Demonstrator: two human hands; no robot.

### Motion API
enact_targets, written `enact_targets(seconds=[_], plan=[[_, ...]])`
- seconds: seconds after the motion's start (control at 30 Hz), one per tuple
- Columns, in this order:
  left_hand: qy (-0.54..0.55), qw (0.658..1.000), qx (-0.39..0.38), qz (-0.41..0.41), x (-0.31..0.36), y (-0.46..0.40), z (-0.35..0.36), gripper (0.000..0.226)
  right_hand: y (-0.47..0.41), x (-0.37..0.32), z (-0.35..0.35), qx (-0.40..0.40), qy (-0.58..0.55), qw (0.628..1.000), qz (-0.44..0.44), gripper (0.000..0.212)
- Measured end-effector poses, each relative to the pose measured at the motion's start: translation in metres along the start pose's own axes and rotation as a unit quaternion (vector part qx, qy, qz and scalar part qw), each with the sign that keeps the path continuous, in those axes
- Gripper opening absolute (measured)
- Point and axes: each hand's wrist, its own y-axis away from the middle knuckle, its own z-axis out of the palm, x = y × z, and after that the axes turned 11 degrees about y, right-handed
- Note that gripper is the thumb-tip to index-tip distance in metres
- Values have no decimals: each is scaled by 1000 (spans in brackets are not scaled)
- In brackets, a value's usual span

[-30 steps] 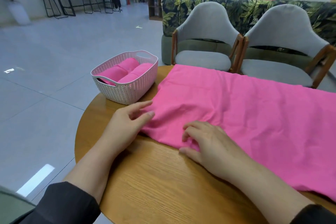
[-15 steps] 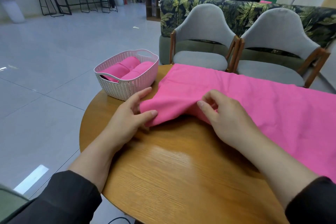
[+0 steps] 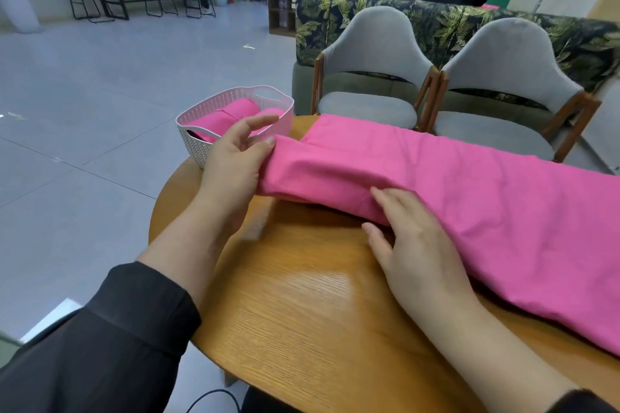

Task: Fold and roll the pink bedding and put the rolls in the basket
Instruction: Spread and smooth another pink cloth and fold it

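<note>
Pink bedding (image 3: pixel 469 198): a long band of cloth lying across the round wooden bench (image 3: pixel 318 305), running from near the basket toward the right edge of view; its near long edge is folded over into a thick, rounded lip that is raised slightly off the wood.
Bench: bare oak-coloured top in front of the bedding, with both forearms reaching over it.
Chairs (image 3: pixel 369 54): two grey padded seats with wooden frames, side by side just behind the bench; a leaf-patterned sofa back stands behind them.
Basket (image 3: pixel 214 147): white woven plastic, on the far left rim of the bench, just beside the left end of the bedding; pink rolls (image 3: pixel 231 114) lie inside it.
Left hand (image 3: pixel 235 164): at the left end of the bedding, thumb on top of the folded edge and the grip pinching the cloth, forefinger lifted and stretched toward the basket.
Right hand (image 3: pixel 412 238): fingers straight and flat, pressing on the folded lip, thumb spread out along the wood below it; grip spread, not curled round anything.
</note>
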Motion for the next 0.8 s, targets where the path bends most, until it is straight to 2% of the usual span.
enact_targets(seconds=[0.1,0.23,0.53,0.73,0.8], plan=[[22,1000,18,1,-2,4,0,30,-9,4,-1,10,89,995,36,45],[32,999,20,11,-2,7,4,28,-15,11,6,-4,138,990,22,23],[11,1000,8,15,-5,11,7,23,-30,9,28,-113,139,982,52,10],[-20,998,39,43,-14,12,4,25,-29,8,24,-136,124,981,54,12],[-28,996,61,55,-15,12,2,26,-24,8,17,-119,130,984,33,12]])
